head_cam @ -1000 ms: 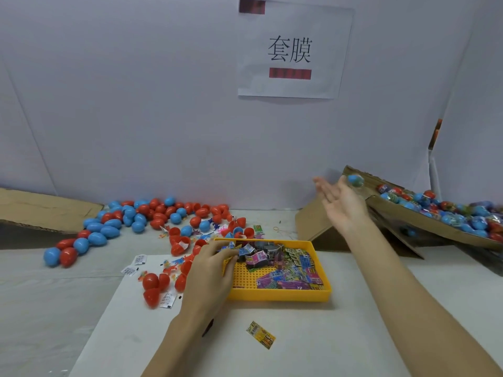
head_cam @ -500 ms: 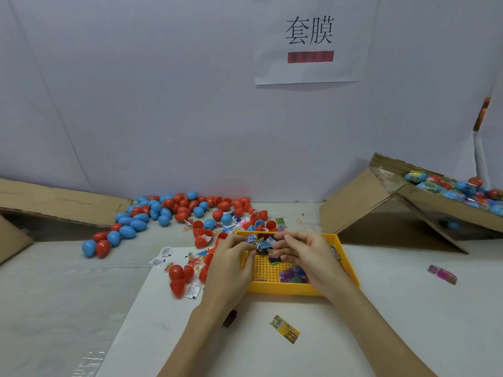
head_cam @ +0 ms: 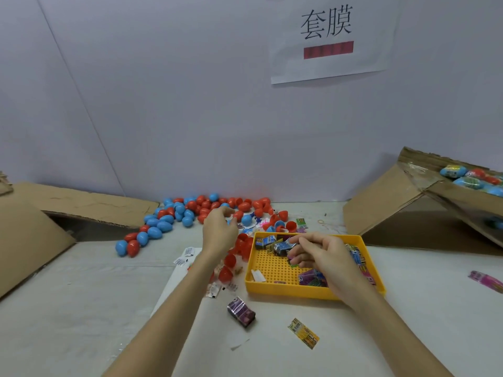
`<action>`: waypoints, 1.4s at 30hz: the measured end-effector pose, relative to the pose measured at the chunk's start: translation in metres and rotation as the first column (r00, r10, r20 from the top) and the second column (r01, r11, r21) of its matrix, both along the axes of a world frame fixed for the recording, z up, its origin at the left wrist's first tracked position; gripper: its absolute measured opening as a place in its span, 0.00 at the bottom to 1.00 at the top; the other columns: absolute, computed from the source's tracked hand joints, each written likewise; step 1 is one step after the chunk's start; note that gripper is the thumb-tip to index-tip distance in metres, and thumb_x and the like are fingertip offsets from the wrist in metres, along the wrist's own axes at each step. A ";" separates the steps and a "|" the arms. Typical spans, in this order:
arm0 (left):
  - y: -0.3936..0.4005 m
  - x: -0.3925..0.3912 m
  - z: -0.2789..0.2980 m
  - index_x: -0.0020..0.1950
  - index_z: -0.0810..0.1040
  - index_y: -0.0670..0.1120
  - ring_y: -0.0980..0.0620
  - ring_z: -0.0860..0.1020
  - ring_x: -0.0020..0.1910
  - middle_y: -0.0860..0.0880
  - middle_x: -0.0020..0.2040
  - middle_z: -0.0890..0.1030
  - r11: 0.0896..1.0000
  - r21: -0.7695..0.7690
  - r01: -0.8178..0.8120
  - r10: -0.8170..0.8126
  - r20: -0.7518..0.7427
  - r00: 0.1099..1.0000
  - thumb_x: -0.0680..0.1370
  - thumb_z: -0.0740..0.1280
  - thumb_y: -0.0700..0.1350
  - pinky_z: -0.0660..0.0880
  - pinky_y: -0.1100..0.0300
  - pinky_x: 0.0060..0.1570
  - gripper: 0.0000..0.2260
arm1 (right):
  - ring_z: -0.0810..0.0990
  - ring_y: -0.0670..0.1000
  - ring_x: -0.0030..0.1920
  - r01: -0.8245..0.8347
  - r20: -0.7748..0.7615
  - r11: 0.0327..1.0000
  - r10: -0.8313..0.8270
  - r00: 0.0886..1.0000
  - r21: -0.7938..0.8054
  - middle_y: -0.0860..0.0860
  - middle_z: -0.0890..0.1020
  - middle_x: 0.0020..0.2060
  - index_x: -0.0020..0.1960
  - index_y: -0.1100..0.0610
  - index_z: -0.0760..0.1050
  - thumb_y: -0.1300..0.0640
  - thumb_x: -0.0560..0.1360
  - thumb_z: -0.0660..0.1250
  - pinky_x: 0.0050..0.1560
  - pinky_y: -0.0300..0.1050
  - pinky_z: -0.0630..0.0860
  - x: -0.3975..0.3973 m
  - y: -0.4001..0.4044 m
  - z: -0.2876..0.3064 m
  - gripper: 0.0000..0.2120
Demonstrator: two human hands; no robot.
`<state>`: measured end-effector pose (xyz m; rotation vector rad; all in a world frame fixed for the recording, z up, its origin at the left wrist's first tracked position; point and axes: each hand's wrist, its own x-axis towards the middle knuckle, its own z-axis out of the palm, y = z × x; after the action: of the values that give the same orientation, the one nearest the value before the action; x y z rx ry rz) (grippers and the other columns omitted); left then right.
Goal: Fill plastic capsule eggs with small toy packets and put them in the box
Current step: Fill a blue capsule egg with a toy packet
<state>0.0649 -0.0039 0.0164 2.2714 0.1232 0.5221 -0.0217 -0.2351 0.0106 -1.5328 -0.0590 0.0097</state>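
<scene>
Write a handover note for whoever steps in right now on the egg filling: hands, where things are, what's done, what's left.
Left hand: fingers loosely curled over the pile of loose eggs, nothing clearly held.
Right hand: in the yellow tray, pinching a toy packet.
Done: filled eggs lie in the cardboard box on the right.
Left: many red and blue eggs unfilled; stray packets on the table.

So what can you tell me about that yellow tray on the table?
The yellow tray looks like shallow plastic, rectangular, with a low rim and a floor dotted with small holes. It lies flat on the white table. Small colourful toy packets lie in it, mostly toward the back and right. The right hand reaches over it, fingers among the packets.
</scene>
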 end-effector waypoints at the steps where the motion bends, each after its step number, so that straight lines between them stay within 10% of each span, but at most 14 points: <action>1: 0.006 0.012 -0.001 0.66 0.78 0.43 0.46 0.78 0.61 0.44 0.63 0.80 0.990 0.143 0.018 -0.013 -0.035 0.999 0.82 0.67 0.43 0.77 0.49 0.61 0.13 | 0.86 0.53 0.38 -0.001 -0.001 1.000 0.001 1.000 -0.003 0.58 0.87 0.40 0.54 0.63 0.82 0.64 0.85 0.62 0.38 0.39 0.82 0.000 0.000 0.000 0.10; 5: 0.012 0.040 -0.014 0.64 0.79 0.48 0.43 0.75 0.61 0.44 0.59 0.80 0.774 0.626 0.091 0.021 -0.169 0.985 0.81 0.67 0.50 0.74 0.51 0.57 0.13 | 0.86 0.54 0.39 0.001 -0.003 1.000 -0.001 1.000 -0.022 0.58 0.87 0.40 0.54 0.62 0.82 0.64 0.85 0.62 0.39 0.40 0.82 0.003 -0.001 -0.002 0.10; 9: 0.003 0.045 -0.022 0.54 0.82 0.48 0.45 0.75 0.56 0.46 0.51 0.81 0.760 0.649 0.018 0.049 -0.085 0.995 0.78 0.69 0.41 0.69 0.53 0.52 0.07 | 0.86 0.53 0.38 -0.004 -0.005 0.999 0.004 1.000 -0.034 0.58 0.87 0.40 0.54 0.62 0.82 0.64 0.85 0.62 0.37 0.39 0.81 0.005 -0.001 -0.005 0.10; 16: -0.024 -0.006 0.009 0.59 0.82 0.46 0.54 0.76 0.51 0.50 0.54 0.81 0.952 0.278 0.125 -0.182 0.187 0.965 0.80 0.71 0.41 0.75 0.64 0.49 0.09 | 0.86 0.54 0.39 -0.009 0.008 0.999 0.010 1.000 -0.039 0.57 0.88 0.41 0.56 0.63 0.82 0.64 0.84 0.62 0.37 0.39 0.81 0.005 -0.001 -0.005 0.10; 21: -0.064 -0.079 -0.011 0.60 0.79 0.50 0.62 0.81 0.51 0.58 0.53 0.82 0.925 -0.060 0.375 -0.352 0.232 0.907 0.79 0.73 0.46 0.78 0.69 0.50 0.11 | 0.88 0.54 0.49 -0.024 0.044 1.000 0.024 0.999 0.003 0.53 0.88 0.51 0.63 0.54 0.80 0.61 0.84 0.65 0.46 0.45 0.84 0.000 -0.001 -0.003 0.11; 35: -0.059 -0.098 -0.023 0.67 0.76 0.46 0.59 0.80 0.52 0.51 0.59 0.81 0.892 0.088 0.443 -0.448 0.285 0.847 0.80 0.72 0.40 0.78 0.66 0.56 0.16 | 0.84 0.49 0.38 0.008 0.031 0.998 -0.006 0.999 -0.060 0.53 0.87 0.39 0.54 0.59 0.83 0.50 0.80 0.68 0.40 0.39 0.81 -0.002 0.001 -0.004 0.12; 42: -0.061 -0.100 -0.024 0.67 0.78 0.46 0.58 0.79 0.53 0.53 0.56 0.82 0.897 0.074 0.436 -0.439 0.255 0.861 0.82 0.69 0.46 0.78 0.60 0.55 0.14 | 0.87 0.53 0.48 -0.015 0.091 0.996 0.023 0.996 -0.083 0.52 0.87 0.48 0.59 0.55 0.82 0.56 0.81 0.69 0.44 0.41 0.82 -0.001 -0.001 -0.007 0.09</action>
<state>-0.0351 -0.0646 -0.0073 2.1230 -0.5252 0.5737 -0.0223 -0.2357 0.0037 -1.6144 -0.1482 -0.0439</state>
